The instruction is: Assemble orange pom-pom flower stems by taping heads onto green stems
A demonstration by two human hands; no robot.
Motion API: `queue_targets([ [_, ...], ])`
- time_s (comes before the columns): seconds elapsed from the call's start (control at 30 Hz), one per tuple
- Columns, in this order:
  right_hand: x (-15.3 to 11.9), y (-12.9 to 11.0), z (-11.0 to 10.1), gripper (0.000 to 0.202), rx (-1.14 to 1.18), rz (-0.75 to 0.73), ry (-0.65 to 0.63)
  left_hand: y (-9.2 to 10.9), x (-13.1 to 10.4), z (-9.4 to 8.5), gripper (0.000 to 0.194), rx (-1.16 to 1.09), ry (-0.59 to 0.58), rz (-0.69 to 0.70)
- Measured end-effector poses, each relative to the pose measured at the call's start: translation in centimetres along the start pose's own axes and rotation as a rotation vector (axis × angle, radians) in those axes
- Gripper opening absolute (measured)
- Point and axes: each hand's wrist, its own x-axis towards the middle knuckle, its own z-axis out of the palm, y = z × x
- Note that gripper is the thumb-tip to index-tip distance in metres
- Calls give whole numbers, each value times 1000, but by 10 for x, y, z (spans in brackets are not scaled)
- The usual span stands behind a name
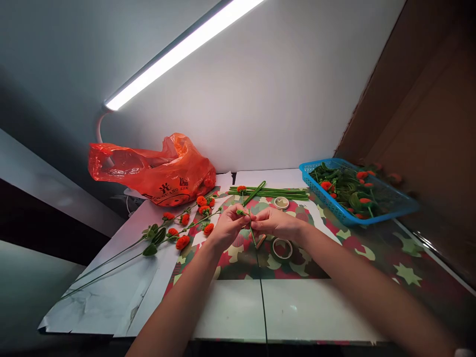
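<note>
My left hand and my right hand meet over the patterned mat, both pinching a thin green stem that runs down between them toward me. A small green leaf piece sits at the fingertips of my left hand. Just under my right hand lies a roll of tape; a smaller roll lies beyond the hands. Finished stems with orange pompom flowers lie to the left of my left hand.
A bundle of green stems lies at the back of the camouflage-patterned mat. A blue basket of leaves and orange flowers stands at the right. An orange plastic bag sits at the back left under a strip light.
</note>
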Motion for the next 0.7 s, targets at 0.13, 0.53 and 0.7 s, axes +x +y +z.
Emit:
queue_targets([
  [0.13, 1, 3, 2, 31, 78, 36, -16, 2, 0, 4, 31, -52, -13, -31],
  [0.53, 1, 5, 0, 33, 165, 63, -50, 3, -2, 7, 37, -41, -23, -94],
  [0.7, 1, 7, 0, 33, 212, 73, -58, 3, -1, 7, 39, 18, 11, -36],
])
